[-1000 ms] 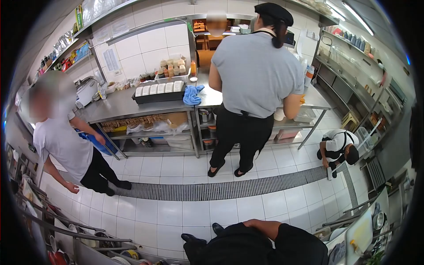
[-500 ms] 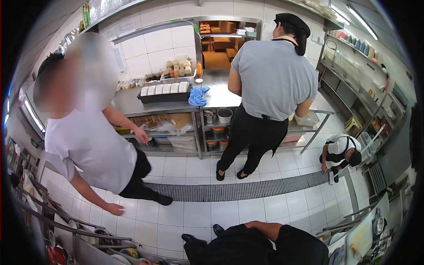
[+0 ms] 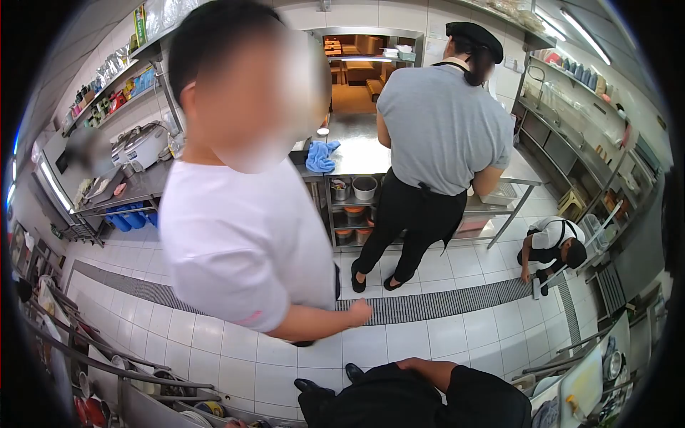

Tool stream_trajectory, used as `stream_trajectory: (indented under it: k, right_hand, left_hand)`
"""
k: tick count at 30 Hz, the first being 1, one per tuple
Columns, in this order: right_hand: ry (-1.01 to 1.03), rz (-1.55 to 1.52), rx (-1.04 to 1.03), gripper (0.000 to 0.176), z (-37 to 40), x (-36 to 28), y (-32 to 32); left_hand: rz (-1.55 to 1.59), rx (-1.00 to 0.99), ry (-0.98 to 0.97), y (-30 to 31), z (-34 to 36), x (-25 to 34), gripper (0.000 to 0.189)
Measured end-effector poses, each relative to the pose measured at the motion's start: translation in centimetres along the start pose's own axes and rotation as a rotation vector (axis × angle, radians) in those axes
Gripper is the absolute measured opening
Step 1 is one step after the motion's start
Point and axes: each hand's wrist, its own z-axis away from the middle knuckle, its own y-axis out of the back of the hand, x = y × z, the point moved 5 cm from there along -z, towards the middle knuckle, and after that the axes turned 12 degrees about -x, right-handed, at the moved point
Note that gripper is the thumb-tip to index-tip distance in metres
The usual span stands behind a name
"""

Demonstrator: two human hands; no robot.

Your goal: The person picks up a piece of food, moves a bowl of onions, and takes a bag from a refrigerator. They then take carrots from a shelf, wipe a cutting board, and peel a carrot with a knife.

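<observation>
Resting on our dark clothes [image 3: 385,399], our right hand [image 3: 408,363] sits low at the bottom edge of the view, with the forearm [image 3: 446,371] lying across the body. Its fingers are tucked out of sight, so we cannot tell whether they are spread or curled, and we see nothing held in it. Our left hand is out of view. Our shoes [image 3: 312,386] stand on the white floor tiles [image 3: 399,339]. We judge this a waiting step, with no tool or dish in hand. Just ahead, a person in a white shirt [image 3: 242,235] is very near, their hand [image 3: 361,312] loosely closed above the floor grate [image 3: 457,303]. Beyond, a person in grey [image 3: 442,128] stands at the steel bench [image 3: 357,153], where a blue cloth [image 3: 321,155] lies, well apart from us. Any step forward calls for a clear way first.
</observation>
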Motion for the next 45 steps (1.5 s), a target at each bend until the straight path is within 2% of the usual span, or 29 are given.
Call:
stream_trajectory:
  k: [1, 12, 20, 32, 34, 37, 39, 45]
  right_hand:
    - [0.018, 0.131, 0.031, 0.043, -0.2, 0.0, 0.4]
    - [0.022, 0.12, 0.063, 0.043, 3.1, 1.7, -0.3]
    - [0.023, 0.123, 0.085, 0.043, 2.8, -2.7, -1.7]
    - [0.015, 0.143, 0.114, 0.044, 5.8, -4.6, -2.8]
    - [0.013, 0.146, 0.119, 0.044, 5.6, -5.5, -3.1]
    - [0.011, 0.15, 0.124, 0.044, 6.3, -6.1, -3.3]
    - [-0.027, 0.256, 0.218, 0.041, 6.4, -6.2, -2.8]
    - [-0.031, 0.235, 0.184, 0.041, 5.4, -4.3, -2.0]
  left_hand:
    - [0.003, -0.005, -0.001, 0.1, 0.0, 0.1, 0.057]
    - [0.053, 0.026, 0.001, -0.4, 0.0, 0.1, 0.054]
    - [0.047, 0.02, 0.008, -0.3, 0.0, 0.1, 0.054]
    - [0.016, 0.085, 0.003, -0.3, 0.3, 0.1, 0.057]
    - [0.033, 0.119, -0.078, -0.1, 0.4, 0.3, 0.058]
    - [0.003, 0.097, -0.057, -0.2, 0.4, 0.3, 0.059]
    - [0.002, 0.072, -0.025, -0.6, 0.1, 0.2, 0.059]
    - [-0.026, 0.004, 0.005, -0.6, -0.1, 0.1, 0.061]
